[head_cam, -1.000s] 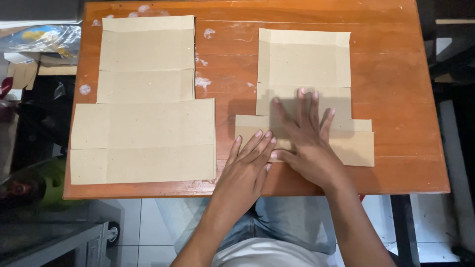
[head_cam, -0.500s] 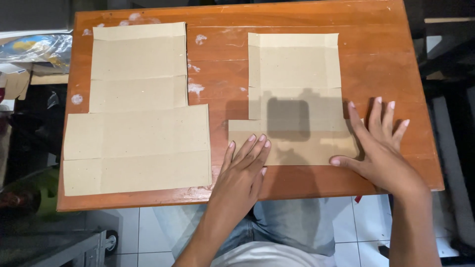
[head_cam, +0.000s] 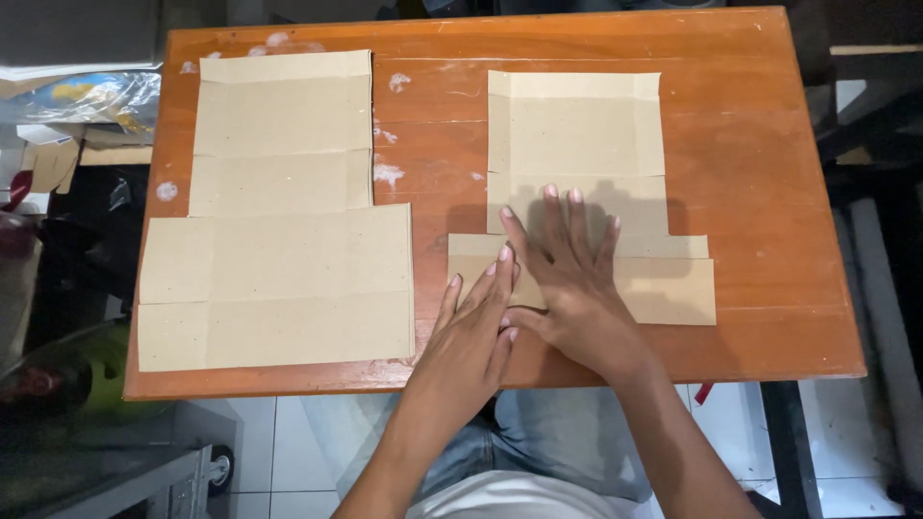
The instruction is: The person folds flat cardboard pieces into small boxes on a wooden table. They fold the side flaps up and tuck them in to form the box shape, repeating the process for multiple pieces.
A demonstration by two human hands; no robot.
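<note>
On the right half of the wooden bench (head_cam: 750, 173) we see both hands pressed flat on a folded cardboard sheet (head_cam: 577, 125); the left hand (head_cam: 471, 336) lies with its fingers together and stretched, the fingertips on the sheet's lower flap near its left edge and the heel of the palm over the bare wood at the bench's near edge; the right hand (head_cam: 572, 279) lies just beside it, fingers spread, covering the middle of the sheet where the narrower upper panel meets the wider lower flap; the thumb of the right hand touches the side of the left hand; neither grip is clenched or grasping anything, both palms are simply open and bearing down on the cardboard; the sheet itself lies flat, its upper panel showing folded-in margins along the top and both sides, its lower flap reaching farther right than the panel above; on the left half of the bench, well apart from the hands, lies a second cardboard sheet (head_cam: 279, 221), larger, unfolded and untouched, its wide lower part near the bench's front edge; pale smears (head_cam: 387, 173) mark the wood between the two sheets; below the bench edge we see tiled floor (head_cam: 279, 432) and the person's knees in jeans (head_cam: 548, 432).
</note>
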